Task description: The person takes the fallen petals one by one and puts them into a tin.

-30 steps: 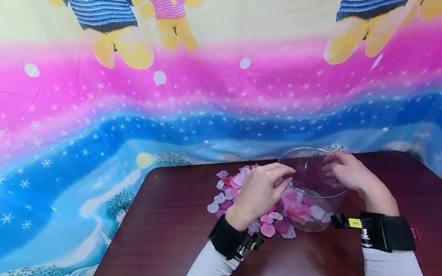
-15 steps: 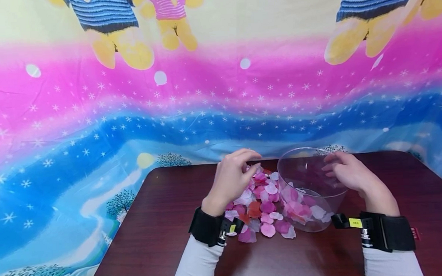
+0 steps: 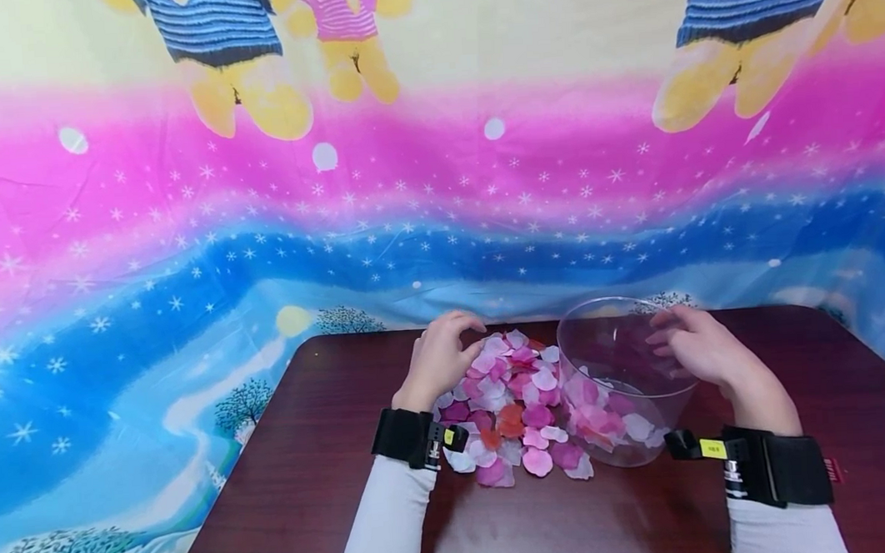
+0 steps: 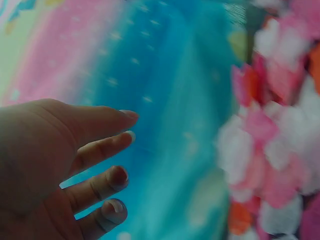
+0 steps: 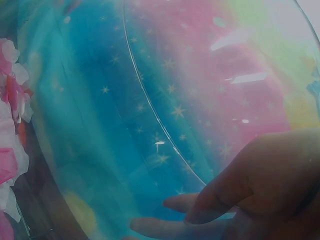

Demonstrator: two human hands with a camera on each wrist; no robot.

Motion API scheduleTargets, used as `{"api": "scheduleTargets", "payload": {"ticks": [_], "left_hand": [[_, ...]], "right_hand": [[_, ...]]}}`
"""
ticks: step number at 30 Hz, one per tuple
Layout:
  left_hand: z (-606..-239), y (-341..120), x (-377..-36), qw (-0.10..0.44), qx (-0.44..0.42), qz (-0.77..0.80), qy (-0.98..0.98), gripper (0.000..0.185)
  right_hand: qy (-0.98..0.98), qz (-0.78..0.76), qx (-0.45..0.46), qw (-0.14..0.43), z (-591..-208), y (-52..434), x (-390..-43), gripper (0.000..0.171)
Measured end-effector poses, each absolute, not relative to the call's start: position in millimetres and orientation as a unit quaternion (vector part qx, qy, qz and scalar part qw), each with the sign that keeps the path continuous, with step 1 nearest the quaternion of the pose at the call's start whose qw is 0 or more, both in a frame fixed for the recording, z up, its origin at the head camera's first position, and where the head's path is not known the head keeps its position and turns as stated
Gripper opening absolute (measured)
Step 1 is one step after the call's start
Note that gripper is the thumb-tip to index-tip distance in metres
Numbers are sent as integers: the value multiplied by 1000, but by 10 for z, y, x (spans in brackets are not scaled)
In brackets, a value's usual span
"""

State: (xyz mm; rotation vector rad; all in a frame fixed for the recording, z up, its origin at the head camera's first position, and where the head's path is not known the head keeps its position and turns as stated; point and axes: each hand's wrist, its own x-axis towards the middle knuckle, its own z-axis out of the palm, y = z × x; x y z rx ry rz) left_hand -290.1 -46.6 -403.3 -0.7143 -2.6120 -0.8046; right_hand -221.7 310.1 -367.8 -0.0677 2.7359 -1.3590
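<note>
Pink, white and red artificial petals (image 3: 527, 389) lie heaped on the dark table. To their right stands a clear round tub (image 3: 606, 389), with more petals (image 3: 596, 419) at its bottom. My left hand (image 3: 442, 356) hovers at the left side of the heap, fingers loosely bent; in the left wrist view nothing shows between thumb and fingers (image 4: 102, 187), and the petals (image 4: 270, 145) are off to the right. With thumb and fingers, my right hand (image 3: 705, 350) holds the tub's right rim. The right wrist view shows the thumb (image 5: 220, 195) at that rim (image 5: 162, 127).
Brown wooden tabletop (image 3: 310, 467) runs left and in front of the heap. A printed cloth (image 3: 408, 186) with bears and snowflakes hangs right behind the table's back edge. Black straps with small cameras (image 3: 413, 437) sit on both wrists.
My left hand has moved from over the tub's left rim leftward to the far side of the petal heap, uncovering more petals. The right hand stays at the rim.
</note>
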Motion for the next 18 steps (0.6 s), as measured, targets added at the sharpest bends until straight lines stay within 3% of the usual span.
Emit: {"api": "scheduleTargets", "payload": {"ticks": [7,18], "left_hand": [[-4313,-484,-3023,132,-192,-256,-938,26],[-4439,-446,-3051,81,-139,-218,-963,38]], "right_hand": [[893,-448,-21,45,-3689,3106,-2223,43],[894,-446,-19,44,-3692,3105,-2219,43]]}}
